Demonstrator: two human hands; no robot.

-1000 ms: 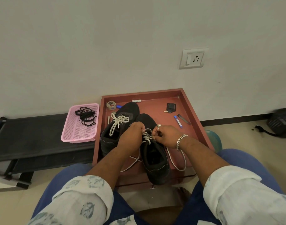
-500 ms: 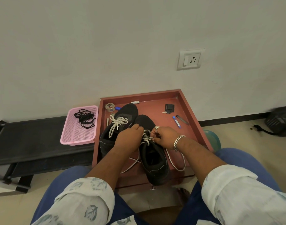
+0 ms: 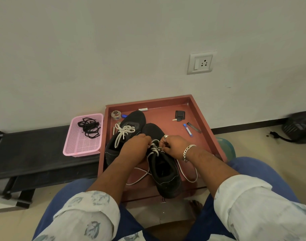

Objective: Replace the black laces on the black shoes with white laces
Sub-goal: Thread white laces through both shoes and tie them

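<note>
Threading the white lace (image 3: 154, 148) on the near shoe (image 3: 163, 173) — both hands, left hand (image 3: 136, 146) and right hand (image 3: 174, 146), pinch it — pull each crossing evenly snug

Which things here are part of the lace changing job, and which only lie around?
Job: near shoe, far shoe, white laces, black laces in pink basket, left hand, right hand.

Lying about: tape roll, key, blue pen, bag.
</note>
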